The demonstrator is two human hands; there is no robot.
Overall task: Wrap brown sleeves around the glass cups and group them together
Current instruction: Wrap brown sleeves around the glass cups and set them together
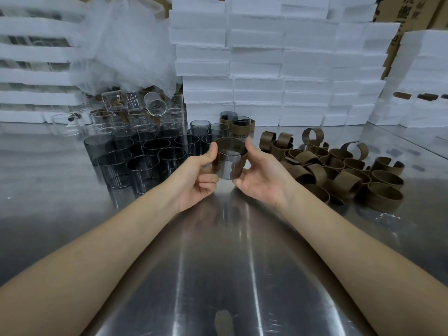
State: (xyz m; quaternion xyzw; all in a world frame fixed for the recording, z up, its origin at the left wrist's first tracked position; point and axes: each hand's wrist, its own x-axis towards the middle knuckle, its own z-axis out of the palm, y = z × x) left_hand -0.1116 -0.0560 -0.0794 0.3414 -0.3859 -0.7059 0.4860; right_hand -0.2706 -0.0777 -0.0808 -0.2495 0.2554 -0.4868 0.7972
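Both left hand [197,177] and right hand [261,178] clamp a cup [229,167] over steel table [218,263], foam boxes [257,69] behind.

Smoky grey glass cups [135,163]; colourless clear glass cups [155,105]. Plain olive-brown sleeves [339,170], unpatterned. White foam boxes [257,69]. Streaky silver steel table [218,263]. Tan cardboard [397,13] with dark print.

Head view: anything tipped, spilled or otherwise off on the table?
Yes: one tipped cup lies on its side atop the clear glasses at back left, mouth toward the camera. The grey cups stand upright.
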